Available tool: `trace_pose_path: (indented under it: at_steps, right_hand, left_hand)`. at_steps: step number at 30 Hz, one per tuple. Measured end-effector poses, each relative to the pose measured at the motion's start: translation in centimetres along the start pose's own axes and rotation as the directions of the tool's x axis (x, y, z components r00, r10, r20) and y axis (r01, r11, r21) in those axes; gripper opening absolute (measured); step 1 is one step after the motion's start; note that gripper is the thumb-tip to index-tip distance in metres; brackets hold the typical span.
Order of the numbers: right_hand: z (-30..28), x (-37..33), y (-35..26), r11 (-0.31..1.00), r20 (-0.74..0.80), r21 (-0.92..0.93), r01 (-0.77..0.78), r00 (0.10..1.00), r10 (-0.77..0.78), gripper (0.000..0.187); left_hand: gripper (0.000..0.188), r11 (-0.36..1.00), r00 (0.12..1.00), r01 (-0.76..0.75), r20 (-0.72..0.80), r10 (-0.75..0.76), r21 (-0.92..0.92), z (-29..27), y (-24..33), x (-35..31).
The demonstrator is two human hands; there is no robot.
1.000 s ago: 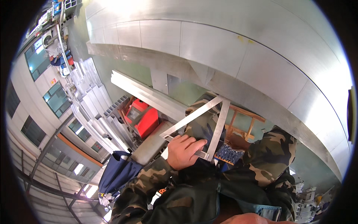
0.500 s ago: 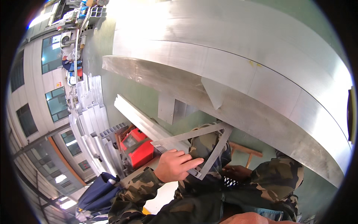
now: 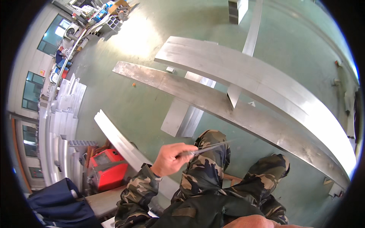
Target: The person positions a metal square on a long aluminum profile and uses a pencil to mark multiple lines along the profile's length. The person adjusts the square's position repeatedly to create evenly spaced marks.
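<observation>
My left hand (image 3: 173, 157) is closed around a triangular metal set square (image 3: 207, 148), held above my left knee. The square shows nearly edge-on, its thin tip pointing right toward the long metal bars. Ahead of my knees a dull grey metal bar (image 3: 178, 88) runs from far left to near right. Beyond it lies a wider, shinier aluminium profile (image 3: 216, 64), apart from the bar. Between the two stands a small pointed metal piece (image 3: 234, 95). My right hand is out of sight; only the camouflage sleeve (image 3: 274, 211) of that arm shows.
A red machine (image 3: 108, 171) stands at my left beside a long white profile (image 3: 119, 138). Stacked aluminium profiles (image 3: 62, 114) line the left wall. Dark blue cloth (image 3: 61, 201) lies at lower left. A metal block (image 3: 176, 117) sits under the bar. A person (image 3: 59, 55) is far left.
My view has shifted back, showing more floor beyond the profile. The set square has turned from broadside to nearly edge-on. My right hand, earlier low between my knees, has left view.
</observation>
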State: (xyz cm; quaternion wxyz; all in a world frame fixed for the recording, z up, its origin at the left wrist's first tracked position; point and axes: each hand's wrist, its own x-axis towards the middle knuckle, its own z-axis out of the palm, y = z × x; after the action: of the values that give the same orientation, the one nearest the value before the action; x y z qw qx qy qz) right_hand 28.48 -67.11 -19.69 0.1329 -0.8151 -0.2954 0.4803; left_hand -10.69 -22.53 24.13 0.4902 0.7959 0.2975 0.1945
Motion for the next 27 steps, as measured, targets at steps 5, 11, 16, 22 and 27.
trace_pose_path:
  at_steps: [5, 11, 16, 22, 27]
  right_hand:
    - [-8.7, -6.2, 1.4, 0.979, -0.125, 0.094, -0.179, 0.974, 0.19, 0.026]
    - [-17.3, -12.4, -6.4, 0.995, -0.46, 0.102, -0.02, 0.885, 0.065, 0.024]
    - [-22.2, -16.2, -25.0, 0.931, -0.728, -0.044, 0.362, 0.626, -0.278, 0.026]
    - [-19.0, -14.7, -44.2, 0.64, -0.538, -0.063, 0.766, 0.514, -0.668, 0.023]
    - [-14.8, -12.3, -53.5, 0.488, -0.369, 0.003, 0.873, 0.454, -0.811, 0.029]
  left_hand:
    - [0.03, 0.805, 0.985, -0.062, -0.169, -0.047, -0.59, -1.1, -1.9, 0.4]
    - [0.037, 0.388, 0.933, -0.314, -0.358, -0.044, -0.867, -1.0, -0.1, 2.3]
    - [0.037, 0.189, 0.914, -0.379, -0.399, -0.078, -0.906, -0.2, 0.2, 3.2]
    - [0.036, 0.182, 0.902, -0.392, -0.415, -0.114, -0.902, 1.1, 1.1, 2.8]
    - [0.034, 0.358, 0.845, -0.461, -0.525, -0.1, -0.812, 0.9, 1.2, 2.6]
